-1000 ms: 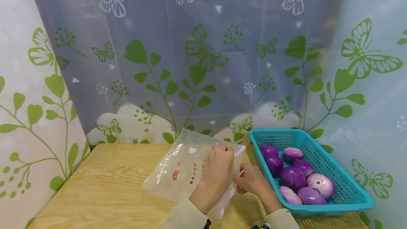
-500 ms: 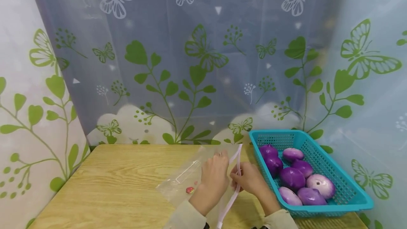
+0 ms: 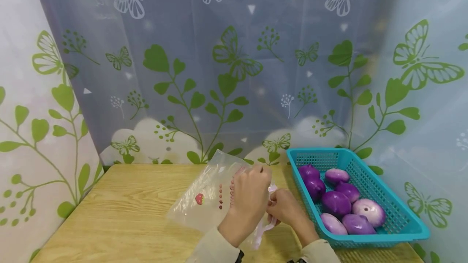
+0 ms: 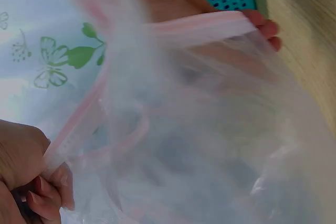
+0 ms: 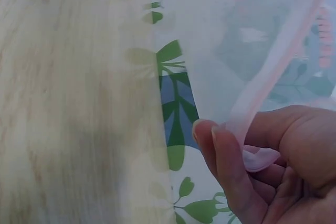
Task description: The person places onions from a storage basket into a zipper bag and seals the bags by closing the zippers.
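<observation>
A clear zip bag (image 3: 204,198) with a strawberry print and rows of small red marks hangs tilted over the table. My left hand (image 3: 250,198) grips it near the pink zip strip; in the left wrist view the curled left fingers (image 4: 55,187) pinch the strip's edge. Just to the right, my right hand (image 3: 287,207) holds another stretch of the mouth. Seen from the right wrist, the pink strip (image 5: 268,80) runs down between the right thumb and fingers (image 5: 231,156). The mouth gapes between the two hands in the left wrist view.
A turquoise plastic basket (image 3: 400,204) stands at the table's right side, close to my right hand. Several purple onions (image 3: 336,205) lie in it. The wooden table (image 3: 120,210) reaches back to a patterned curtain (image 3: 175,104) with leaves and butterflies.
The bag dipped and swung right half a second ago, then rose back to the left, its printed side showing again. Both hands stay at the mouth; the basket is unmoved.
</observation>
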